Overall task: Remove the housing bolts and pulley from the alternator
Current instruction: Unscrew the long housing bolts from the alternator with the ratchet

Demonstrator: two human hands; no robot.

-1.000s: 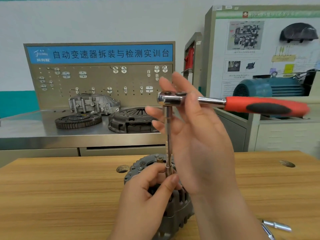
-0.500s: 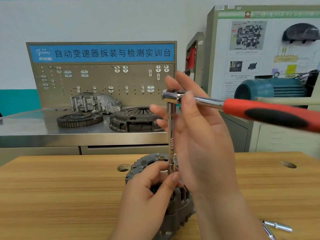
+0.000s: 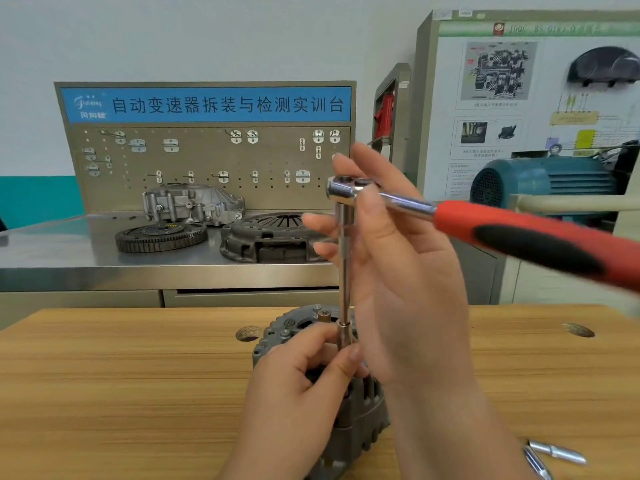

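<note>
— Hands first: how are they posed in the head view?

— Right hand (image 3: pixel 398 271) is raised upright, palm toward the left, fingers (image 3: pixel 372 161) spread and loosely extended; its thumb lies over the head of the ratchet wrench (image 3: pixel 349 192), steadying it rather than gripping. The red-and-black handle (image 3: pixel 540 240) juts out to the right, blurred.

— And the left?

— Left hand (image 3: pixel 298 389) sits low, wrist near the bottom edge, thumb and forefinger pinching the socket (image 3: pixel 344 336) at the foot of the long extension bar (image 3: pixel 343 265), which stands nearly vertical.

— Where is the alternator?

— On the wooden desk (image 3: pixel 121 393), right under both hands — the alternator (image 3: pixel 360 414) is grey and finned, its rear cover facing away. Whether the socket is seated on a bolt I cannot tell; the fingers hide it.

— Anything else nearby?

— Two shiny metal tools (image 3: pixel 554 453) lie at the lower right edge, and a steel bench (image 3: pixel 69 258) behind carries a clutch cover (image 3: pixel 270 237) and a toothed disc (image 3: pixel 161 235).
</note>
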